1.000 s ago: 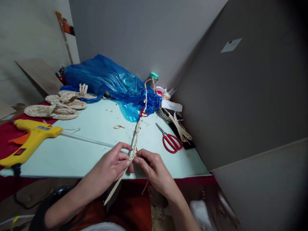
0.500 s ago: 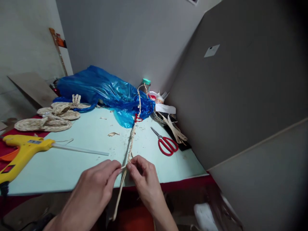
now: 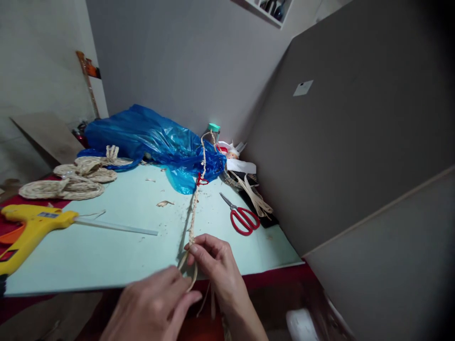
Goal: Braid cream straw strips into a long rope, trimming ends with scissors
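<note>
A thin pale braid of raffia-like fibre (image 3: 194, 213) runs down the table toward me, with a red tie (image 3: 202, 180) around it farther up. My right hand (image 3: 215, 265) pinches the braid's near end between thumb and fingers. Below that pinch, loose strands (image 3: 195, 274) spread apart. Lower and to the left is my left hand (image 3: 156, 300), somewhat blurred, its fingers closed on a strand that bends down from the braid. Other strand ends hang past the table edge, partly behind my right wrist.
Red-handled scissors (image 3: 244, 220) lie to the right, by a bundle of flat fibre strips (image 3: 256, 196). A yellow glue gun (image 3: 39, 232) with a glue stick rests at left. Coiled braids (image 3: 62, 189), a blue plastic bag (image 3: 149, 132) and a green-lidded jar (image 3: 213, 129) are farther back.
My left hand has moved down and toward me, drawing a strand into a loop. The right hand keeps its pinch on the braid. The view has tilted up slightly.
</note>
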`<state>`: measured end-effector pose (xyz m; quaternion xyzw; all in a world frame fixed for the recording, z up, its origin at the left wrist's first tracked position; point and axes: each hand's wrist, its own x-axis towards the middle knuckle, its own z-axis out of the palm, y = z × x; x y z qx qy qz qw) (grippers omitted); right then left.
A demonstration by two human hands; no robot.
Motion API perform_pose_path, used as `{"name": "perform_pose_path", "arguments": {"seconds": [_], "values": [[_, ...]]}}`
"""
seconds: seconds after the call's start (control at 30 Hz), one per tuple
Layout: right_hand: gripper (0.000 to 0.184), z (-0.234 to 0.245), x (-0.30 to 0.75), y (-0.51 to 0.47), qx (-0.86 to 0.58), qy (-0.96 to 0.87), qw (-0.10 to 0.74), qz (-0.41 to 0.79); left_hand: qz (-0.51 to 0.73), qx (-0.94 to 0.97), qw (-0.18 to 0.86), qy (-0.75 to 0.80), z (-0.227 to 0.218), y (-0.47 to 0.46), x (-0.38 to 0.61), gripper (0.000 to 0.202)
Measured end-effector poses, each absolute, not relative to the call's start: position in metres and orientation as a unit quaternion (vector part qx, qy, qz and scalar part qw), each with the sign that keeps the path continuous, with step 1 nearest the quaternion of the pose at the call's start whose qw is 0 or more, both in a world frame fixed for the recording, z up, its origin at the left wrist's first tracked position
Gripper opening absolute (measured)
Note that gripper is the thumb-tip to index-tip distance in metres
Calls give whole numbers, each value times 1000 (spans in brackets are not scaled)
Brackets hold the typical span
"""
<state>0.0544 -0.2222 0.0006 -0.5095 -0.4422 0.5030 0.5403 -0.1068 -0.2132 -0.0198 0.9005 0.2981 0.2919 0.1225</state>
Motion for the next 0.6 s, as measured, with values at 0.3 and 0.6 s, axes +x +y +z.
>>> {"name": "perform_pose_path", "arguments": {"seconds": [0.3, 0.6], "values": [[20, -6, 57, -225, -487, -444, 557, 506, 271, 678, 570, 376, 0, -163, -95, 37], [25, 0, 53, -232, -529, -551, 520, 382, 293, 593, 654, 368, -9, -173, -82, 35]]}}
